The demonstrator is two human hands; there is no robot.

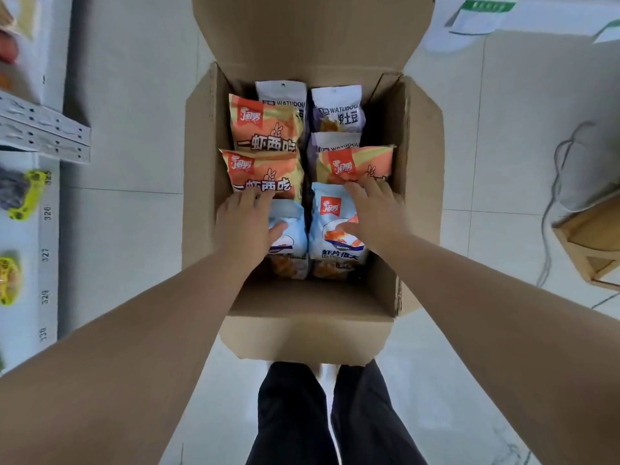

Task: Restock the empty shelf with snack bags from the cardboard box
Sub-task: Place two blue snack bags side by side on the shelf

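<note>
left hand (246, 226), right hand (375, 213) spread on 2 blue snack bags (330, 229), cardboard box (419, 156)

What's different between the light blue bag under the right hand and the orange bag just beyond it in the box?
The light blue bag lies nearest the person, under the right hand; the orange bag sits farther back, touched only by that hand's fingertips. The blue one shows a bowl picture on a pale front; the orange one has orange and yellow bands. Both carry the same small red logo and lie in the cardboard box.

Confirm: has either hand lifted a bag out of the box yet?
No, both the left hand and right hand rest on bags inside the cardboard box.
</note>
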